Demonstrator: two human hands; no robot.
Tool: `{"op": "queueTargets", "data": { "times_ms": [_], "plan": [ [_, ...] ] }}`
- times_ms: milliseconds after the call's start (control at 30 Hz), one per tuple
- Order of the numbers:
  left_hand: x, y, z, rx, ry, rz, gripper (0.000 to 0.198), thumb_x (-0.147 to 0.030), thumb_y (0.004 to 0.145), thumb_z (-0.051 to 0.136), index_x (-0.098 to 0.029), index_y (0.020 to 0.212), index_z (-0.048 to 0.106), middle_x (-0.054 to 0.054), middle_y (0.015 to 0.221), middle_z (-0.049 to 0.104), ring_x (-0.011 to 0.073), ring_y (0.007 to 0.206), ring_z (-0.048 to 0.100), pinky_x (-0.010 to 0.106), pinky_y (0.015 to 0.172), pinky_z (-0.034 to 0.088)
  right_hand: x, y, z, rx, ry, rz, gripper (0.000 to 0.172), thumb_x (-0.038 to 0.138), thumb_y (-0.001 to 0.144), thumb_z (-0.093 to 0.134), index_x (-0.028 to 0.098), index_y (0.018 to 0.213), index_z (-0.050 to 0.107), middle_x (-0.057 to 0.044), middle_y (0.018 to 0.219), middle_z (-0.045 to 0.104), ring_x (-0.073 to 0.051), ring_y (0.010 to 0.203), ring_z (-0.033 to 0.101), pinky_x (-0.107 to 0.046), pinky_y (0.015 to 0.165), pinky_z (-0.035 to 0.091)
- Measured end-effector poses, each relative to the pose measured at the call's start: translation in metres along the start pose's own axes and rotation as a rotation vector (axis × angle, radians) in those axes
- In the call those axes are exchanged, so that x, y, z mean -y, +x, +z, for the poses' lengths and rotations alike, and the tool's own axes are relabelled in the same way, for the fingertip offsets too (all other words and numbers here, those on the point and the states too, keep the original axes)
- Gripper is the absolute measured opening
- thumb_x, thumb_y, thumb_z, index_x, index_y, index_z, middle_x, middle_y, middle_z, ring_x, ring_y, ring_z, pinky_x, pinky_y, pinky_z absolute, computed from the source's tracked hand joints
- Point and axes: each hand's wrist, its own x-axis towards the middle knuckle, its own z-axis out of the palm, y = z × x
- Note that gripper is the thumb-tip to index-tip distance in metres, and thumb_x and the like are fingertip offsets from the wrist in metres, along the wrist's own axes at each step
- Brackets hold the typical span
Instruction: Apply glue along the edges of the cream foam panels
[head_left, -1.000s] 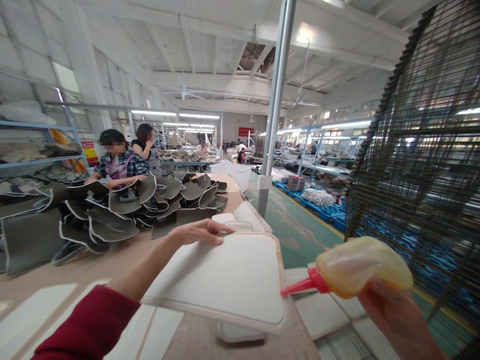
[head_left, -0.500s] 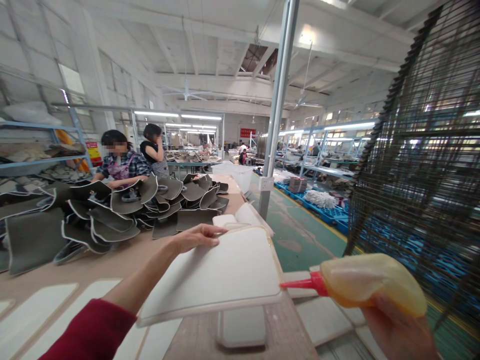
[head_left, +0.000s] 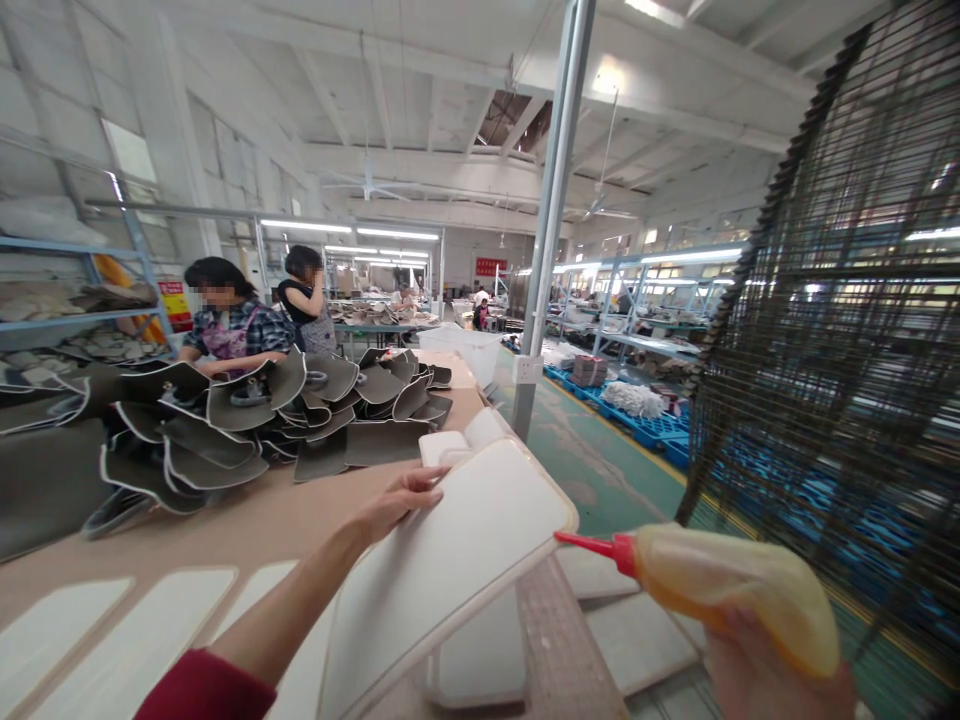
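A white flat panel [head_left: 465, 545] with rounded corners and a pale rim lies tilted in front of me. My left hand [head_left: 405, 500] grips its far left edge, with fingers bent over the top face. In my right hand [head_left: 772, 655] is a squeeze bottle [head_left: 739, 575] of yellowish liquid, fingers wrapped round its underside. Its red nozzle [head_left: 592, 544] points left, and the tip is at the panel's right edge, just below the rounded corner. Under the panel, a smaller white block [head_left: 480, 660] shows on the table. Any bead of liquid at the tip is too small to make out.
More white panels [head_left: 67, 620] lie on the table at left, others [head_left: 637, 640] lower right. Dark grey edged pieces [head_left: 225, 430] are heaped beyond. Two people stand behind the heap. A metal post [head_left: 551, 220] rises ahead; a large wire-grid rack [head_left: 832, 300] stands at right.
The panel has turned, its near edge now slanting more steeply down to the left. My left hand turned with it. The nozzle tip has shifted slightly up and left along the edge.
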Motion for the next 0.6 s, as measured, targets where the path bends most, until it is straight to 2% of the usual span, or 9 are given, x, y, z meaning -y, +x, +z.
{"op": "queueTargets", "data": {
  "times_ms": [67, 167, 400, 600],
  "plan": [
    [0.004, 0.001, 0.002, -0.016, -0.02, -0.007, 0.074, -0.031, 0.056, 0.088, -0.018, 0.124, 0.064, 0.007, 0.092, 0.075, 0.0156, 0.076, 0.065, 0.025, 0.073, 0.049, -0.006, 0.0, -0.003, -0.053, 0.033, 0.033, 0.053, 0.025, 0.05, 0.09, 0.024, 0.099, 0.067, 0.003, 0.099, 0.065, -0.018, 0.093, 0.06, -0.026, 0.087, 0.055],
    [0.007, 0.001, 0.005, 0.018, -0.027, 0.001, 0.072, -0.032, 0.059, 0.086, -0.018, 0.126, 0.063, 0.008, 0.094, 0.074, 0.0164, 0.076, 0.066, 0.026, 0.073, 0.05, -0.008, -0.001, -0.003, -0.036, 0.057, 0.086, 0.05, 0.022, 0.055, 0.089, 0.023, 0.1, 0.067, 0.004, 0.089, 0.063, -0.015, 0.084, 0.058, -0.025, 0.091, 0.053],
    [0.011, 0.0, 0.011, -0.083, -0.024, -0.012, 0.081, -0.036, 0.053, 0.089, -0.016, 0.126, 0.062, 0.006, 0.086, 0.075, 0.014, 0.071, 0.065, 0.023, 0.068, 0.049, -0.011, -0.004, 0.003, -0.004, 0.034, 0.099, 0.045, 0.019, 0.061, 0.086, 0.023, 0.102, 0.067, 0.002, 0.094, 0.064, -0.015, 0.088, 0.058, -0.018, 0.085, 0.053],
    [0.007, -0.003, 0.017, -0.137, -0.008, -0.013, 0.086, -0.037, 0.049, 0.09, -0.014, 0.126, 0.062, 0.005, 0.084, 0.074, 0.0145, 0.069, 0.065, 0.024, 0.066, 0.049, -0.027, -0.002, -0.007, 0.011, 0.013, 0.132, 0.046, 0.019, 0.058, 0.087, 0.022, 0.099, 0.067, -0.001, 0.091, 0.067, -0.017, 0.086, 0.059, -0.018, 0.078, 0.055]
  ]
}}
